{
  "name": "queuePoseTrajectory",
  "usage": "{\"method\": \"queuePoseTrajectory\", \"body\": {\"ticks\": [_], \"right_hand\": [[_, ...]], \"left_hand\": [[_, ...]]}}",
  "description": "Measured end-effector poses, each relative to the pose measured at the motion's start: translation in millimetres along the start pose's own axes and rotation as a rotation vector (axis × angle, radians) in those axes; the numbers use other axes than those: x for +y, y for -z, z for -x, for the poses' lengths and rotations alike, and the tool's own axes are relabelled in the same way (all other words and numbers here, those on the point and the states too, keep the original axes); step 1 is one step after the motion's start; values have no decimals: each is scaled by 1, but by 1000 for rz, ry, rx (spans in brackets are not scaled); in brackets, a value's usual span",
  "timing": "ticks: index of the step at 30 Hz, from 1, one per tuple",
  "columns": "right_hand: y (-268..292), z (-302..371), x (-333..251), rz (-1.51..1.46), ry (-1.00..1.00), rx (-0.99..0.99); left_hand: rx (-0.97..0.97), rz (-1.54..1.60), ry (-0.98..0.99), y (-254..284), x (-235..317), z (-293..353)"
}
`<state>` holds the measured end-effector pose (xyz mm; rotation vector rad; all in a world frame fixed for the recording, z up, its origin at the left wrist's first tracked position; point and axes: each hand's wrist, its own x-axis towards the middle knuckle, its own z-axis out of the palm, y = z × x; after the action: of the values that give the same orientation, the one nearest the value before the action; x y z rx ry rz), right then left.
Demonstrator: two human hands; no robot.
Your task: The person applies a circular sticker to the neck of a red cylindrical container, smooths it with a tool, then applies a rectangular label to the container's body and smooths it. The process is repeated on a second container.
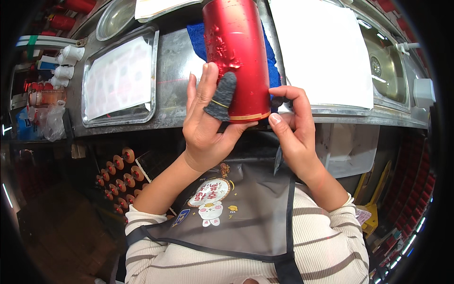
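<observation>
A shiny red metal cylinder (241, 52) lies tilted in front of me, wet-looking and wrinkled on its left side, with a copper-coloured rim at its near end. My left hand (206, 118) holds it from the left, thumb along the near rim. One finger wears a grey cloth finger sleeve (223, 97) with a yellow band. At the cylinder's lower right edge, my right hand (298, 125) has its index fingertip and thumb close against it. A slim dark pointed tool (278, 161) sticks out below that hand; its other part is mostly hidden by the fingers.
A blue cloth (196, 40) lies beneath the cylinder on the metal bench. To the left is a clear tray (153, 75) with a spotted white sheet; to the right, a large white sheet (326, 57) and a sink (402, 71). Several copper-coloured round parts (118, 162) stand below the bench.
</observation>
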<state>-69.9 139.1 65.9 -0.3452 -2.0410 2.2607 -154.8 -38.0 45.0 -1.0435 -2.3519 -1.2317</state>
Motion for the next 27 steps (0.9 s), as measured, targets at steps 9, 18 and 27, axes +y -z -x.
{"method": "queuePoseTrajectory", "body": {"ticks": [9, 18, 27], "right_hand": [[-29, -18, 3, 434, 249, 237], [-24, -17, 6, 470, 300, 186], [-20, -19, 8, 520, 372, 139]], "left_hand": [[-155, -45, 85, 24, -1, 48], [-169, -112, -27, 26, 2, 35], [-195, -111, 17, 26, 7, 36]]}}
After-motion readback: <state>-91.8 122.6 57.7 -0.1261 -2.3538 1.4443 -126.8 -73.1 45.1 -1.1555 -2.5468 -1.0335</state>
